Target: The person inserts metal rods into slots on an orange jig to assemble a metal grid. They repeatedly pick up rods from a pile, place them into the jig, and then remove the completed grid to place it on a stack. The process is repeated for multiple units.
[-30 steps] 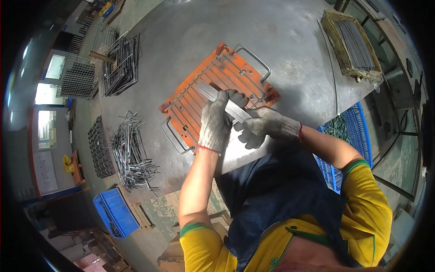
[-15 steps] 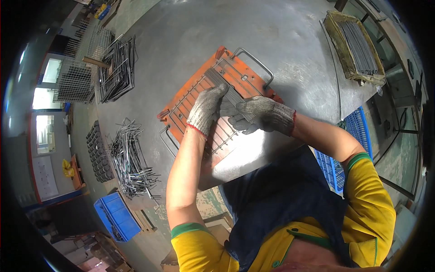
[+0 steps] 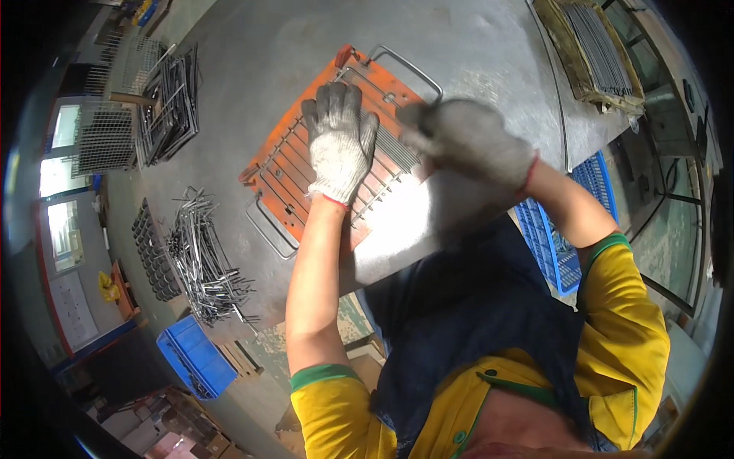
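Note:
An orange plate fixture [image 3: 287,145] lies tilted on the metal table, with a bent metal handle [image 3: 417,67] at its far right and another handle [image 3: 267,233] at its near left. Thin metal rods run across it at intervals, and a close-packed bunch of rods [image 3: 394,153] lies on its right part. My left hand [image 3: 340,145], in a grey-white knit glove, rests flat over the rods near the middle, fingers outstretched. Beside the fixture's right edge is my gloved right hand [image 3: 474,141]; motion smears its fingers, so whether it holds anything cannot be made out.
Bent wire pieces [image 3: 202,260] are heaped on the table's left side. Farther back are stacked wire frames [image 3: 170,103] and mesh panels [image 3: 107,138]. A box [image 3: 552,38] of rods sits far right. A blue crate [image 3: 539,237] stands below the table's right edge, a blue bin [image 3: 195,356] at lower left.
Both hands were together on the bunch of rods. The left has moved off it and flattened over the fixture; the right has pulled away rightward. The whole view has shifted slightly.

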